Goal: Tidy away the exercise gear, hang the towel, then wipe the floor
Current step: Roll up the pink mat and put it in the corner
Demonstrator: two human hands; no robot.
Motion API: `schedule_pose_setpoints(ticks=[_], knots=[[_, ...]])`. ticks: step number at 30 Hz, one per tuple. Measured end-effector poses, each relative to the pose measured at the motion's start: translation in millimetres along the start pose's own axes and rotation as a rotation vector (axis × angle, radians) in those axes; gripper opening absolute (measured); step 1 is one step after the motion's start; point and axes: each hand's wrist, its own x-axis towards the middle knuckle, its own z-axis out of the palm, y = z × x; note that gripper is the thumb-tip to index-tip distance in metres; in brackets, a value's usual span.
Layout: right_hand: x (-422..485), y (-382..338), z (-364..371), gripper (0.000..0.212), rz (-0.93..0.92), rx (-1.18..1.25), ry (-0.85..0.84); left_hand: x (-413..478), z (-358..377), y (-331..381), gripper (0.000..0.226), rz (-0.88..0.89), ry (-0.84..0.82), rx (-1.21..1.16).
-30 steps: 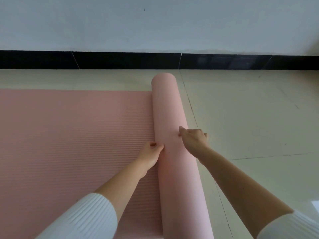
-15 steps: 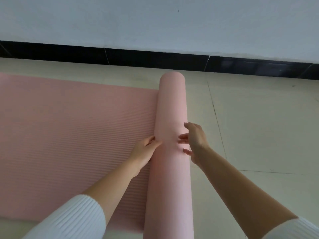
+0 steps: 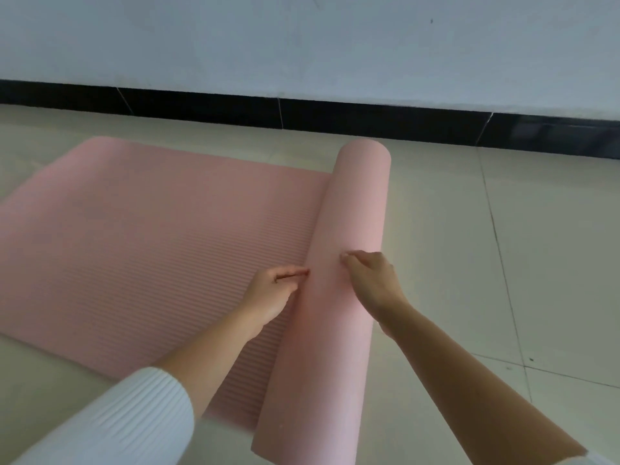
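Right of centre, the mat roll (image 3: 349, 229) has crept left over the flat stretch (image 3: 161, 246), whose far edge now shows at upper left, so rolling looks roughly half done. The left hand (image 3: 271, 297) presses straight fingers into the seam. The right hand (image 3: 372, 283) hooks bent fingers over the roll's crown.

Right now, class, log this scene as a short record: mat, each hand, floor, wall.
mat: pink, ribbed, partly rolled, flat part spread to the left
roll: at the mat's right end
left hand: fingertips touch the roll's left side
right hand: rests on the roll's top, fingers bent
floor: pale tiles
wall: white, black skirting
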Motion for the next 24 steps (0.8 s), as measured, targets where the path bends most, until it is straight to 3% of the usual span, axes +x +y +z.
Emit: schedule_pose_setpoints(ticks=[2,6,10,12,14,16,17,19,21,22,24], knots=[[4,2,-4,0.031,0.041,0.174,0.018,8,-3,4,0.012,-0.038,0.056,-0.032],[12,12,-5,0.05,0.096,0.324,0.058,16,-1,5,0.039,-0.083,0.017,0.036],[20,11,5,0.036,0.141,0.346,0.079,26,-14,-2,0.033,-0.122,0.024,-0.007],[21,2,17,0.027,0.063,0.251,0.054,34,-25,-6,0.027,-0.103,0.054,-0.067],[23,-11,32,0.023,0.017,-0.065,0.027,37,-35,-9,0.025,-0.044,0.108,-0.132],[26,-24,46,0.031,-0.003,-0.368,-0.002,37,-43,-11,0.034,0.03,0.176,-0.199],[29,-31,52,0.032,-0.01,-0.37,-0.033,37,-48,-11,0.039,0.048,0.201,-0.224],[36,-39,62,0.023,-0.051,-0.192,-0.077,38,-57,-10,0.035,0.051,0.206,-0.24],[44,-40,69,0.01,-0.05,-0.006,0.002,39,-69,-8,0.013,0.023,0.183,-0.203],[47,-39,70,0.018,-0.021,0.081,0.045,38,-76,-7,0.01,-0.004,0.161,-0.171],[51,-31,75,0.052,0.09,0.162,0.06,37,-88,-10,0.029,-0.062,0.08,-0.104]])
